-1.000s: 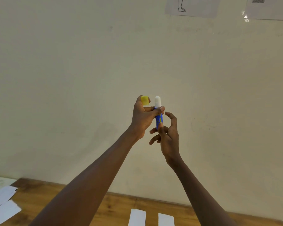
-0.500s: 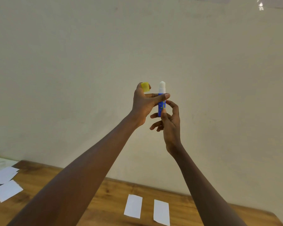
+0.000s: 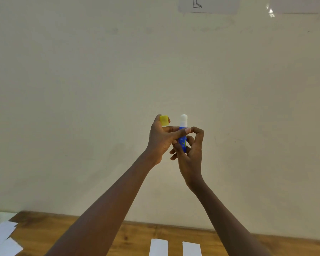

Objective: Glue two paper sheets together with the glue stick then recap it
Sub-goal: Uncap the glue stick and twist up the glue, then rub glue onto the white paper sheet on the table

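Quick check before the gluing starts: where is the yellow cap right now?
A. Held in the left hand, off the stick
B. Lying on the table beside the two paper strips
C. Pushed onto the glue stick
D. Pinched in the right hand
A. The yellow cap sits between the fingertips of the left hand, apart from the glue stick, whose white glue tip is bare; the right hand grips only the blue barrel.

Cream wall behind, faintly smudged. Taped high on it, a sheet with a drawn foot and, off to the right, another pale sheet, cut off by the frame. Below, wooden table. At far left, loose white slips, overlapping.
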The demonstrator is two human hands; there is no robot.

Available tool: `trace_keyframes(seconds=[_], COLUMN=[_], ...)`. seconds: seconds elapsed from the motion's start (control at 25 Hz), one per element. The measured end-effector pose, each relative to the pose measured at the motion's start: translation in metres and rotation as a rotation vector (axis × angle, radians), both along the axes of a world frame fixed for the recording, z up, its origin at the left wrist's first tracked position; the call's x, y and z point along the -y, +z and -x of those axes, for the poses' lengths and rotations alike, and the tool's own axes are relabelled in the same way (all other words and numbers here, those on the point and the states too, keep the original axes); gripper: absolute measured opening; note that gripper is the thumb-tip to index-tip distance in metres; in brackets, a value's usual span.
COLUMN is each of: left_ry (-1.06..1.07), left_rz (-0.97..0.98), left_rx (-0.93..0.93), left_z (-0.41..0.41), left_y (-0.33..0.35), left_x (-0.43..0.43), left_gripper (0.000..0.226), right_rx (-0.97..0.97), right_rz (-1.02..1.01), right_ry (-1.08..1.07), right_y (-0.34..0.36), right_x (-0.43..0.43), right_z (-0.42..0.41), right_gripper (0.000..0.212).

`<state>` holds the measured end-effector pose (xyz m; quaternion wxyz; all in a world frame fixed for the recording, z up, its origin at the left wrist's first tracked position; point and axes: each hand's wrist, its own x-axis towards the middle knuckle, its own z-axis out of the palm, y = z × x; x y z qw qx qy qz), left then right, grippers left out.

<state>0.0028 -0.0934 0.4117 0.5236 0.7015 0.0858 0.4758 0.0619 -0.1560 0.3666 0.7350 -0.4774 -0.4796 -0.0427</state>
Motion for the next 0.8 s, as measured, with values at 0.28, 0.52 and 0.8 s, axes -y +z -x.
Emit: trace_keyframes(seconds=[0.28,0.52,0.8], left_ry=[-0.048,0.033,0.170], left_rz=[0.209,0.307,0.289], left_rx=[-0.032,-0.224,-0.571], left_z=[0.002,-0.004,-0.017], left_y=[-0.040,-0.108,-0.231], left_x=[-0.010,-0.031,-0.056], left_gripper=[0.014,0.014,0.042], right_rx=[0.027,0.053,-0.016], right_rz=[-0.052,0.123,0.430], right_ry=[-0.074,-0.185,-0.271], right_y=[-0.017,-0.079,-0.202], right_x=[0.004,-0.007,-0.030], right_z=[-0.013,-0.028,-0.039], right_gripper=[0.023,0.035,0.032])
